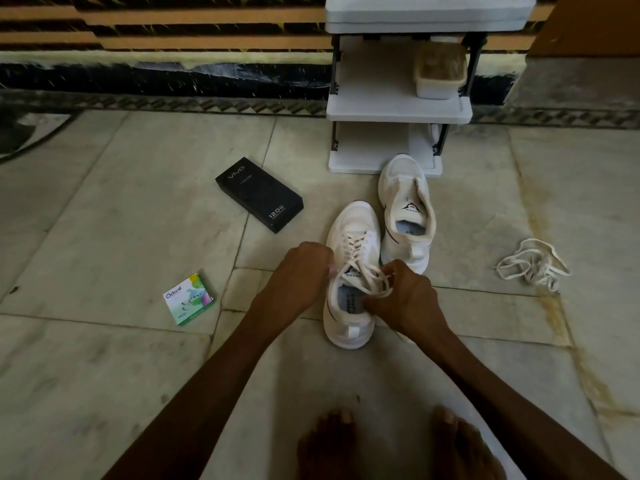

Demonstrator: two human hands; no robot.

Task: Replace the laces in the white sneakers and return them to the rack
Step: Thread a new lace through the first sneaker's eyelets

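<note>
— Hands first. Left hand (304, 268) curled shut on one lace end at the near sneaker's (349, 271) collar, right hand (405, 299) pinching the other end of the lace (367, 271) just across the shoe's opening.

— Why gripped from both sides?

— Probably to pull the two ends level and draw the crossings snug. Looks like the top eyelets, so lacing of this shoe judged nearly done. Hard to tell whether a knot is started.

— And the shoe itself, why toe-away?

— Heel set toward the bare feet (391, 441), toe pointing to the rack (398, 109), so the tongue faces up and both ends fall straight into reach.

— Next out from that sneaker?

— Second sneaker (405, 216), touching its far right side, toe almost against the rack's base. No lace visible in it, tongue flopped open; likely parked there awaiting its turn.

— Anything spare?

— Loose laces (531, 265) heaped on the floor (104, 202) well to the right of the near sneaker, kept apart from the work. Old pair or a fresh lace for the second shoe, cannot say.

— Left of it?

— Small green-and-white box (188, 299) near the left forearm, and a black box (259, 194) farther off toward the wall. Neither seems part of the job.

— Rack ready?

— Lower shelves look free; a lidded tub (440, 69) sits on an upper shelf. Roughly half the task judged left: second shoe, then both back on the rack.
</note>
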